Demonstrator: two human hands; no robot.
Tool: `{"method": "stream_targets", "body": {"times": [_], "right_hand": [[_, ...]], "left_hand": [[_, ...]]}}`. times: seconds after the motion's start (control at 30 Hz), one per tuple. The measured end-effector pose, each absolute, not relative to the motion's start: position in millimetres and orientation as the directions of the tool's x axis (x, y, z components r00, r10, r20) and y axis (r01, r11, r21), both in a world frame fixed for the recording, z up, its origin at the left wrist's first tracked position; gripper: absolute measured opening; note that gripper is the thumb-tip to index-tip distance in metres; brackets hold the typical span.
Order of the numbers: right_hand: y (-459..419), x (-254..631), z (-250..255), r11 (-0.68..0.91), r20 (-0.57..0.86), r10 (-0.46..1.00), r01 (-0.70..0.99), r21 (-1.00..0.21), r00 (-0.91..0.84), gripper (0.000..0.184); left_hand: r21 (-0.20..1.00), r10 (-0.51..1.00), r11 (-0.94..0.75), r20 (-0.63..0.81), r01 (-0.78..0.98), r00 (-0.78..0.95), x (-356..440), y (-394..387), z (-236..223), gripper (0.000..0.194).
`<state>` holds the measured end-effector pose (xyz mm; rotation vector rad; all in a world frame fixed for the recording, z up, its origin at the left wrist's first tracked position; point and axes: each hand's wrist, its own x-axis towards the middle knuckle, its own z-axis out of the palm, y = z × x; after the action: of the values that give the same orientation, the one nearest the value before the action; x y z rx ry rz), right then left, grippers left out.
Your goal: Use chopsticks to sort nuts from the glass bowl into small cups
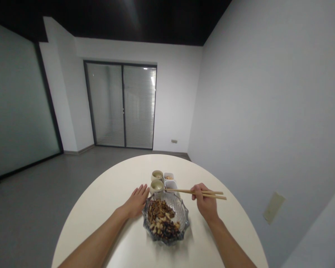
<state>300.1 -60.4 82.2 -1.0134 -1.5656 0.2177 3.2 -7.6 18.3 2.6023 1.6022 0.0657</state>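
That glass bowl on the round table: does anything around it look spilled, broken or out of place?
Nothing stands out. The glass bowl has a jagged, wavy rim, but that looks like its design, not damage. The nuts lie inside it, the small cups beside it stand upright, and the right hand holds the chopsticks steadily.

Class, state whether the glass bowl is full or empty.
Partly full: nuts lie in the glass bowl, with bare glass showing at its right.
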Motion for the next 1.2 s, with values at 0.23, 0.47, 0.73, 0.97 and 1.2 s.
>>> {"method": "stream_targets", "body": {"times": [0.23, 0.47, 0.73, 0.97, 1.2], "right_hand": [[-57, 306, 84, 0.587, 0.734, 0.664, 0.508, -0.631, 0.144, 0.044], [-53, 306, 82, 0.541, 0.706, 0.686, 0.527, -0.655, 0.174, 0.042], [-51, 308, 79, 0.499, 0.682, 0.712, 0.566, -0.657, 0.164, 0.041], [-51, 310, 81, 0.509, 0.682, 0.701, 0.521, -0.685, 0.212, 0.042], [-58, 311, 87, 0.617, 0.709, 0.646, 0.354, -0.703, 0.282, 0.049]], "left_hand": [[0.092, 0.892, -0.446, -0.043, 0.890, 0.451, 5, -11, 23, 0.064], [0.124, 0.889, -0.454, 0.004, 0.882, 0.457, 2, -6, 13, 0.063], [0.116, 0.890, -0.453, -0.002, 0.884, 0.457, 2, -7, 15, 0.062], [0.103, 0.892, -0.448, -0.017, 0.888, 0.452, 3, -7, 15, 0.062], [0.110, 0.890, -0.451, -0.018, 0.886, 0.455, 2, -6, 15, 0.065]]}}
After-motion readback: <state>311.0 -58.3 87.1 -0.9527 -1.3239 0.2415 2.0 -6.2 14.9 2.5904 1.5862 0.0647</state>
